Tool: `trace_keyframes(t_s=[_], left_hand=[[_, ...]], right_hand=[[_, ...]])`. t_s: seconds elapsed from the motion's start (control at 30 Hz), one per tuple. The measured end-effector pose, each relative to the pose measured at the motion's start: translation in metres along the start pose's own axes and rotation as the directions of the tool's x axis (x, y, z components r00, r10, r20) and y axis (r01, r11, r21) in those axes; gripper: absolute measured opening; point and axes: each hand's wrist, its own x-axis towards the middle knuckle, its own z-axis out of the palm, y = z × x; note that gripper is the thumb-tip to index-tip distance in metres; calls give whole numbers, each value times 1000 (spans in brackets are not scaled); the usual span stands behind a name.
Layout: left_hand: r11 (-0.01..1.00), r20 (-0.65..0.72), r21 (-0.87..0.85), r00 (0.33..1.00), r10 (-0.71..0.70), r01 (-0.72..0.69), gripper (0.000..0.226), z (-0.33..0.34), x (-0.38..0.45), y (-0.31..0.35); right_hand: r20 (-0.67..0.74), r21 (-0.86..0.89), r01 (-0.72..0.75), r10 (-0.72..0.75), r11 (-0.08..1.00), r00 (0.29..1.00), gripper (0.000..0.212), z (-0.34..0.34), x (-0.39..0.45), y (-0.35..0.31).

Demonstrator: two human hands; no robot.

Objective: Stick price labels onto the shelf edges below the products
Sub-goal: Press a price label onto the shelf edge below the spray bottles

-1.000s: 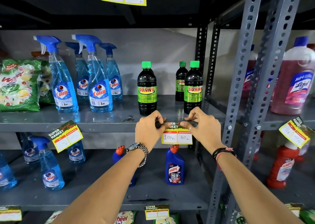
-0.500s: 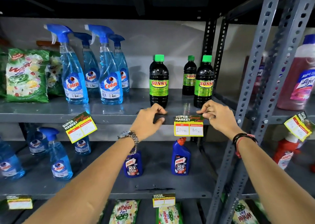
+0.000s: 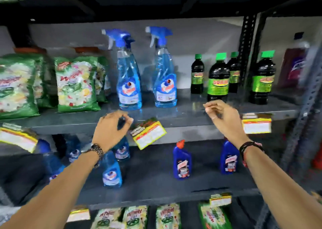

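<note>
A yellow and red price label (image 3: 148, 134) hangs tilted on the grey shelf edge (image 3: 188, 122) below the blue spray bottles (image 3: 129, 82). My left hand (image 3: 111, 129) is just left of that label, thumb and fingertips pinched together near its upper corner; blur hides whether they touch it. My right hand (image 3: 221, 117) hovers in front of the shelf edge below the dark green-capped bottles (image 3: 218, 79), its fingers loosely pinched on nothing. A second price label (image 3: 256, 125) sits straight on the edge to the right of that hand.
Green detergent packs (image 3: 75, 86) stand at the left of the shelf, with another label (image 3: 17, 138) below them. Blue toilet-cleaner bottles (image 3: 182, 160) and spray bottles fill the shelf beneath. A perforated metal upright (image 3: 303, 117) stands at the right.
The view has swung left. Both hands have left the label under the dark bottles, which stays on the edge, and moved left; my left hand is now by the tilted label.
</note>
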Motion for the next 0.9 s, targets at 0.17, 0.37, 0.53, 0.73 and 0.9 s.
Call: trace_keyframes(t_s=[0.17,0.37,0.53,0.73,0.9], left_hand=[[992,123,-52,985,123,-117,44,-17,-11,-31],[979,172,74,970,174,-189,63,-11,-17,-29],[995,83,18,992,99,-100,21,-1,-18,-25],[997,-22,-23,998,67,-67,15,-2,-15,-19],[998,-4,-52,999,36,-37,10,-7,-12,-14]], right_hand=[[29,-9,81,-80,997,996,15,85,-13,-59],[104,-114,73,-61,991,993,23,132,-23,-93],[56,-226,14,-2,974,998,12,137,-27,-97],[67,-365,41,-18,930,998,12,139,-22,-100],[102,-296,29,1,955,995,11,134,-21,-99]])
